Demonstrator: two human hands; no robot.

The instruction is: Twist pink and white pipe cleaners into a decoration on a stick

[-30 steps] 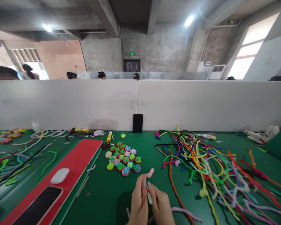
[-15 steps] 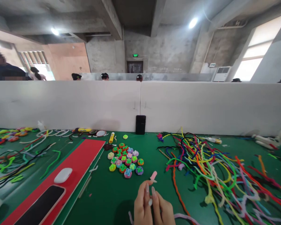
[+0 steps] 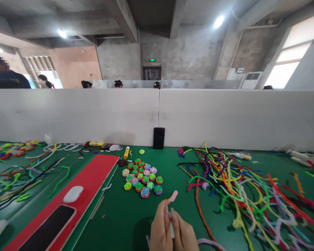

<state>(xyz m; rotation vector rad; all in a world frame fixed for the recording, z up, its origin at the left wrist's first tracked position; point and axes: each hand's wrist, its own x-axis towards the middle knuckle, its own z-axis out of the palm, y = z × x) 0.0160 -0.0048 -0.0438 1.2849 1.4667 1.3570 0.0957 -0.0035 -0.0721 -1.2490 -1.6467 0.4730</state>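
Left hand (image 3: pixel 160 226): pinching pink stub (image 3: pixel 174 195), one o'clock. Right hand (image 3: pixel 184 230): pinching white piece (image 3: pixel 172 230). Step, seemingly: shaping; next calls for steady fingertips.

Between left hand (image 3: pixel 161 228) and red board (image 3: pixel 94 174) is room; pipe cleaners (image 3: pixel 226 185) (tangled) obstruct rightward.

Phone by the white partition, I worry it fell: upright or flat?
Upright: the phone stands on its short end against the partition.
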